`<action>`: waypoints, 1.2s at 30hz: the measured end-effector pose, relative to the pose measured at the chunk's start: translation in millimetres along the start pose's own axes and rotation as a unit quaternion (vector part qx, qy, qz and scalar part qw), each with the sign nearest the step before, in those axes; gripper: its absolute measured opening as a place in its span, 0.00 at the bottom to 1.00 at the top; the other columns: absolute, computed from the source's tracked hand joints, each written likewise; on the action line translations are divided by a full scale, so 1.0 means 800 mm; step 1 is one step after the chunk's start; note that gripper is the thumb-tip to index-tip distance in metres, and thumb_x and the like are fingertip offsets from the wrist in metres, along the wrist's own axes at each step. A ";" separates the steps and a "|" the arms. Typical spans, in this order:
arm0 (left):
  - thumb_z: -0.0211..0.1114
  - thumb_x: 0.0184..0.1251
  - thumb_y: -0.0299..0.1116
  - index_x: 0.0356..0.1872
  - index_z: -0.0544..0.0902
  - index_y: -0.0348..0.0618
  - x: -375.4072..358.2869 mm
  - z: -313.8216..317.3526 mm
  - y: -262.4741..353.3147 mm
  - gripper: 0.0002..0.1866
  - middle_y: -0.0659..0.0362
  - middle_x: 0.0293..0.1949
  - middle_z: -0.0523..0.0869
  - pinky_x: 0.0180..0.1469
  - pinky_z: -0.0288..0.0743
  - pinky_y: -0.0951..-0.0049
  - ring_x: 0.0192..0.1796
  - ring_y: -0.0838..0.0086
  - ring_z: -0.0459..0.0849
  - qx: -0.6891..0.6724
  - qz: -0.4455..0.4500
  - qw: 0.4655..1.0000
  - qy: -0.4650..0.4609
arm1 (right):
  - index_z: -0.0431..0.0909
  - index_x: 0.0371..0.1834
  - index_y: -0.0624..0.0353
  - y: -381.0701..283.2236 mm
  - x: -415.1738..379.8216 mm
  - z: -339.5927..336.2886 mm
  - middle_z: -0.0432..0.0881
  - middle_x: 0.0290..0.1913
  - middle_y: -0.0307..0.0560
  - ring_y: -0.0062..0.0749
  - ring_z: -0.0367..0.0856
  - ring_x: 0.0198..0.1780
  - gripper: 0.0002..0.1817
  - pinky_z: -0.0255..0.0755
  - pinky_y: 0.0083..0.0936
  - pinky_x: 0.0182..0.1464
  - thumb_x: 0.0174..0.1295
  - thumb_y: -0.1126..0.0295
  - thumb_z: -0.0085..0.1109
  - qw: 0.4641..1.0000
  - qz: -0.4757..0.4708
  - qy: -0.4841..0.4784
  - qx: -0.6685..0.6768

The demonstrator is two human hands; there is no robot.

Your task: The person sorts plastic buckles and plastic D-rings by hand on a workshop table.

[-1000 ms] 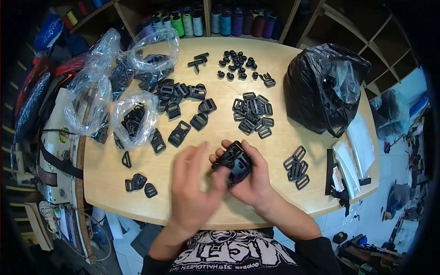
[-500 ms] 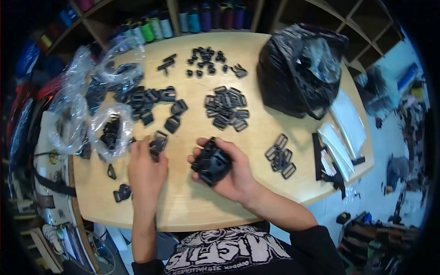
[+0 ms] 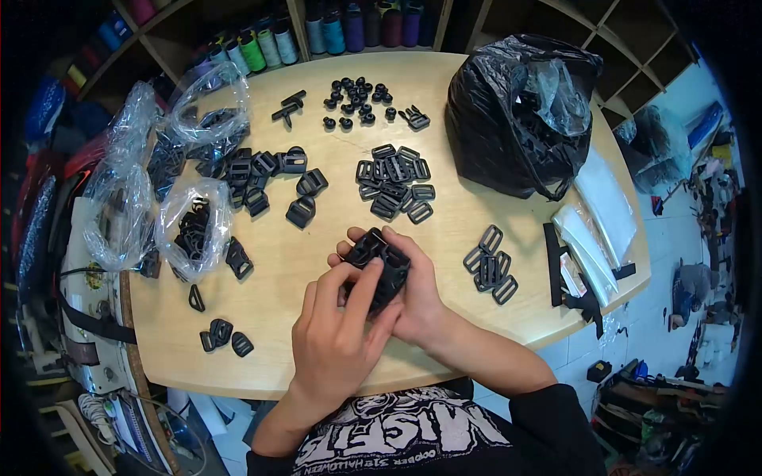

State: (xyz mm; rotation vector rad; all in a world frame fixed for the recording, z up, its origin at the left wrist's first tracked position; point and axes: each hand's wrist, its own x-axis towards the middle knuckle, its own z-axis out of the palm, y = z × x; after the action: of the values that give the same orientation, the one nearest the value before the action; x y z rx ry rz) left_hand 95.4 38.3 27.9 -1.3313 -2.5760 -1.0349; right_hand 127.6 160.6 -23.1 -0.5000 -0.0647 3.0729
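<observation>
Over the near middle of the table, my right hand (image 3: 418, 297) cups a bunch of black plastic buckles (image 3: 390, 274). The fingers of my left hand (image 3: 337, 341) are bent onto the same bunch, gripping a buckle at its near left side; its shape is partly hidden by the fingers. Ahead of my hands lies a pile of black strap sliders (image 3: 394, 170). To the left are loose black buckles (image 3: 254, 174), with a single side-release buckle (image 3: 238, 259) nearer me. A smaller group of sliders (image 3: 490, 270) lies to the right.
Black cord locks (image 3: 357, 99) sit at the far side. A filled black plastic bag (image 3: 500, 119) stands far right, near white packets (image 3: 587, 246). Clear bags (image 3: 194, 230) of parts line the left. Small fittings (image 3: 225, 337) and a D-ring (image 3: 196, 297) lie near left. Thread spools (image 3: 333, 36) stand behind.
My left hand has moved right, from the loose buckles on the left to the bunch in my right hand. My right hand has stayed nearly in place, turning the bunch slightly.
</observation>
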 end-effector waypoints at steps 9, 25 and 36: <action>0.68 0.61 0.27 0.51 0.81 0.37 -0.004 -0.045 -0.060 0.16 0.48 0.39 0.82 0.39 0.75 0.68 0.36 0.62 0.82 0.070 -0.080 0.986 0.127 | 0.74 0.52 0.51 -0.004 -0.002 0.003 0.79 0.47 0.44 0.37 0.76 0.53 0.17 0.75 0.39 0.48 0.69 0.53 0.48 0.996 0.047 -0.011 0.078; 0.64 0.62 0.27 0.64 0.72 0.37 -0.016 -0.033 -0.113 0.26 0.43 0.43 0.83 0.47 0.74 0.52 0.43 0.47 0.82 0.225 -0.223 0.946 0.073 | 0.76 0.50 0.51 -0.002 -0.005 0.005 0.80 0.45 0.43 0.37 0.77 0.51 0.16 0.75 0.38 0.47 0.69 0.54 0.48 0.996 0.065 0.017 0.060; 0.66 0.55 0.16 0.43 0.83 0.31 -0.005 -0.033 -0.029 0.13 0.49 0.40 0.86 0.45 0.77 0.63 0.43 0.58 0.84 0.009 -0.006 0.981 0.192 | 0.77 0.52 0.52 0.011 0.003 0.004 0.80 0.46 0.43 0.38 0.76 0.54 0.20 0.72 0.40 0.55 0.69 0.50 0.46 0.996 0.031 0.023 0.076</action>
State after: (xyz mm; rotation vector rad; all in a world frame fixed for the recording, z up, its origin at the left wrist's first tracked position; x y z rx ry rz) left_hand 74.0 10.8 34.6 -0.9939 -2.3016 -1.1362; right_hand 124.3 151.4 -21.3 -0.5735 0.1867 3.0916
